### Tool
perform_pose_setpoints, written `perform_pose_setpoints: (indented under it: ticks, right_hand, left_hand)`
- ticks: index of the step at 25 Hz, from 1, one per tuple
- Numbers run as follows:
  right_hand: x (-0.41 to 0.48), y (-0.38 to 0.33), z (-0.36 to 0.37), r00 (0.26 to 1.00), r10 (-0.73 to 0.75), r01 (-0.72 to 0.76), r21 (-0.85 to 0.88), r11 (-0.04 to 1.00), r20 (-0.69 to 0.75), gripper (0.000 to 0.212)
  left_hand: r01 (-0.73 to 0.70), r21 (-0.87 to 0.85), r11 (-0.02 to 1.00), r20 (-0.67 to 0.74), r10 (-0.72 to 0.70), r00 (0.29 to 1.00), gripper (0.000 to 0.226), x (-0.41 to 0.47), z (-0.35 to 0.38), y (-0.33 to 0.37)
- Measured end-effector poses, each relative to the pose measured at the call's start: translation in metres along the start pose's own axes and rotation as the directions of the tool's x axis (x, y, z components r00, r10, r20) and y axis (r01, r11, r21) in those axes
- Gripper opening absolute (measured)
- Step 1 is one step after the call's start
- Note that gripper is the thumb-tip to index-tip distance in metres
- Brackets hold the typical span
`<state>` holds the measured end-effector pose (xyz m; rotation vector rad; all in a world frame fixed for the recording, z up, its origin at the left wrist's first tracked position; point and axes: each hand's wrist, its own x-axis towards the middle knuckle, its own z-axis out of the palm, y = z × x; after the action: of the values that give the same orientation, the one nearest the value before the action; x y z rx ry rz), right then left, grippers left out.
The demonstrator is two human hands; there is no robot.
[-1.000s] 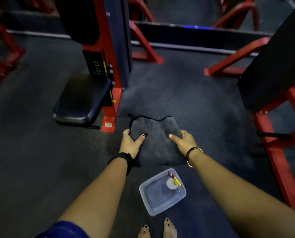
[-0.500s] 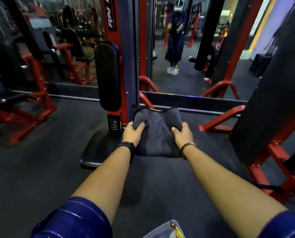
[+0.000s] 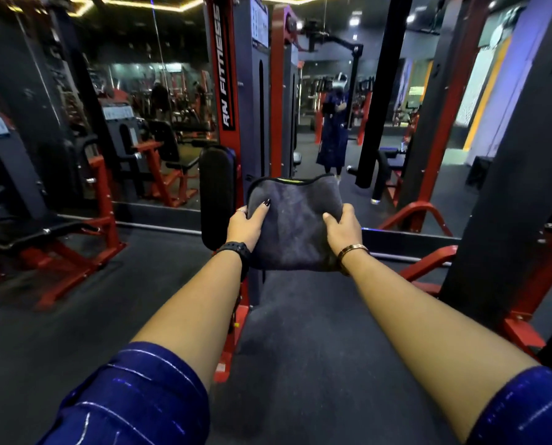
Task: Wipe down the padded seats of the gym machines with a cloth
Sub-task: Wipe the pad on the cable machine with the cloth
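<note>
A dark grey folded cloth (image 3: 295, 223) hangs in the air in front of me, held at both sides. My left hand (image 3: 245, 228) grips its left edge with the thumb lying on the front. My right hand (image 3: 343, 229) grips its right edge. Just left of the cloth stands the black padded backrest (image 3: 217, 194) of a red and grey machine (image 3: 226, 75). That machine's seat is hidden behind my left forearm.
A wall mirror (image 3: 326, 101) lies ahead, showing a person in blue. Another red machine with a black padded seat (image 3: 27, 231) stands at the left. A large dark pad on a red frame (image 3: 505, 200) is close on the right. Dark floor (image 3: 300, 348) lies below.
My view has tilted up from the floor toward the mirror. Both hands have lifted the cloth higher, and the plastic tub on the floor has left the view.
</note>
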<state>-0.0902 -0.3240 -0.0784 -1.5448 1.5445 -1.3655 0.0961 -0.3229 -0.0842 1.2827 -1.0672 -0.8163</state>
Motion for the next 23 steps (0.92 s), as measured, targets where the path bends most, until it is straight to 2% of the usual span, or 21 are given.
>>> perform_pose_setpoints:
  ticks: [3, 6, 8, 11, 14, 17, 23]
  right_hand:
    - [-0.003, -0.024, -0.022, 0.993, -0.116, 0.116, 0.012, 0.993, -0.004, 0.024]
    - [-0.011, -0.04, -0.045, 0.984, -0.178, 0.178, 0.003, 0.984, 0.001, 0.033]
    - [-0.017, -0.044, -0.056, 0.977, -0.214, 0.214, 0.009, 0.977, 0.007, 0.031]
    - [-0.026, -0.049, -0.069, 0.973, -0.231, 0.227, 0.122, 0.966, 0.019, 0.03]
    - [-0.036, -0.057, -0.069, 0.976, -0.217, 0.21, 0.195, 0.958, 0.015, 0.034]
    - [-0.045, -0.064, -0.058, 0.977, -0.211, 0.212, 0.19, 0.959, -0.026, 0.041]
    - [-0.075, -0.093, -0.006, 0.95, -0.31, 0.311, 0.119, 0.943, -0.033, 0.034]
  left_hand:
    - [0.007, -0.11, 0.994, -0.043, -0.012, 0.999, 0.029, -0.012, 0.002, 0.033]
    - [-0.024, -0.136, 0.99, -0.11, 0.009, 0.994, 0.026, -0.033, 0.009, 0.058]
    - [-0.097, -0.092, 0.991, -0.169, 0.08, 0.982, 0.02, -0.049, 0.014, 0.071]
    - [-0.2, 0.03, 0.979, -0.283, 0.2, 0.938, 0.015, -0.075, 0.021, 0.087]
    - [-0.227, 0.154, 0.962, -0.341, 0.268, 0.901, 0.032, -0.096, 0.022, 0.096]
    - [-0.158, 0.27, 0.95, -0.391, 0.259, 0.884, 0.058, -0.109, 0.007, 0.101]
    - [-0.087, 0.316, 0.945, -0.511, 0.246, 0.824, 0.061, -0.121, -0.062, 0.103]
